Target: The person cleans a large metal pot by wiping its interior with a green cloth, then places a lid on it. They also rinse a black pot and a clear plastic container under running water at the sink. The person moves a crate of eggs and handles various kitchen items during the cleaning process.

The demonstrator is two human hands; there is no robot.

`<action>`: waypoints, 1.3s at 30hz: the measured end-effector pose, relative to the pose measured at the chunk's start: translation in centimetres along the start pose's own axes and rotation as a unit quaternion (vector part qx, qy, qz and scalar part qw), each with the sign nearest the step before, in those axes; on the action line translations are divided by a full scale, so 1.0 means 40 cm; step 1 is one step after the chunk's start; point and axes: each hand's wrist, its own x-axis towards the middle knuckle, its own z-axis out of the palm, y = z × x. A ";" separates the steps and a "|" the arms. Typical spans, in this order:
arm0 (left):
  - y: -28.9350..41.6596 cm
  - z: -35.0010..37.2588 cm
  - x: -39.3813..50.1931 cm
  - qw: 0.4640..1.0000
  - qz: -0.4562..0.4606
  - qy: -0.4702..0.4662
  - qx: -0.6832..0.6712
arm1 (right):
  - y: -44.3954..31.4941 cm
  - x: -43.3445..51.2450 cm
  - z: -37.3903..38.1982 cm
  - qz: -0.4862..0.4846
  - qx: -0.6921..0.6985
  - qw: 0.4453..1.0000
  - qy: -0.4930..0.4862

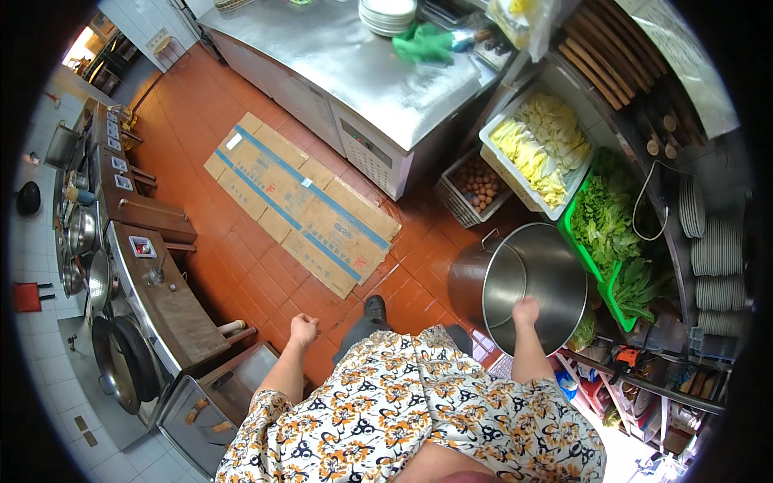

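Observation:
My left hand [305,329] hangs at my side above the red tile floor [253,265], fingers curled in and nothing visible in them. My right hand [525,310] is a loose fist, seen against the open mouth of a large stainless steel stockpot [552,265]. No object shows in that hand, and whether it touches the pot I cannot tell. The pot stands on the floor to my right, with a loop handle on its far side. A flattened cardboard box [296,199] with blue stripes lies ahead of my shoe [375,308].
A steel counter [314,54] holds stacked plates [386,15] and green gloves [426,43]. Beyond the pot are an egg crate [450,193], a white cabbage basket [525,199] and green baskets of leafy greens [604,223]. A cooking range [175,296] with woks [115,368] runs along the left.

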 end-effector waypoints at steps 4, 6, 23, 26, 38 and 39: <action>0.047 -0.157 0.053 0.999 -0.019 0.044 -0.018 | -0.442 0.085 -0.207 -0.113 0.261 0.952 0.114; 0.066 -0.221 0.073 0.995 -0.046 0.070 -0.050 | -0.647 0.136 -0.308 -0.203 0.289 0.923 0.153; 0.127 -0.330 -0.162 0.967 -0.181 0.163 -0.069 | -1.700 0.856 -0.692 -0.236 -0.008 0.971 0.024; 0.171 -0.313 -0.169 0.952 -0.177 0.189 -0.161 | -1.724 0.856 -0.744 -0.311 0.107 0.935 0.133; 1.001 -0.297 0.123 0.856 0.149 -0.107 -0.483 | -1.797 0.140 -0.660 -0.579 0.476 0.657 -0.079; 1.056 -0.303 0.137 0.788 0.181 -0.204 -0.552 | -1.787 0.088 -0.642 -0.566 0.463 0.672 -0.118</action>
